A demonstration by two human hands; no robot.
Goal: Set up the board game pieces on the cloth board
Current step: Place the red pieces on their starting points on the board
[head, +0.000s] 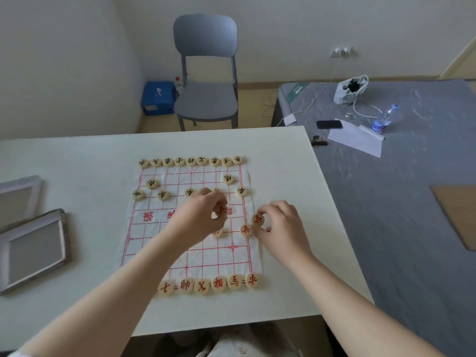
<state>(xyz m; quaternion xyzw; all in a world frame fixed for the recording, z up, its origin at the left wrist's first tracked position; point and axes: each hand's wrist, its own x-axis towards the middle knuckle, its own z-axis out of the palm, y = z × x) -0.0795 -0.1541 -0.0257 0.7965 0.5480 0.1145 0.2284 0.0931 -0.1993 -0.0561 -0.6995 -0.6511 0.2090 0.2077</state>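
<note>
The cloth board (154, 253), white with a red grid, lies flat on the white surface (77, 155). Along its far edge runs a full row of black-marked pieces (191, 161), with two more and a line of soldiers set just in front of them. Along the near edge sits a row of red-marked pieces (219, 283), its left part hidden behind the left forearm. The left hand (203, 215) hovers over the middle of the board, its grip closed on one red soldier piece (221, 210) pinched between thumb and fingers. The right hand (280, 228) is at the board's right edge, its grip holding another red soldier (258, 219) at the fingertips. Two more red soldiers (246, 230) rest on the cloth between the hands; one, under the left hand, is only partly visible and seems to lie on a grid line.
</note>
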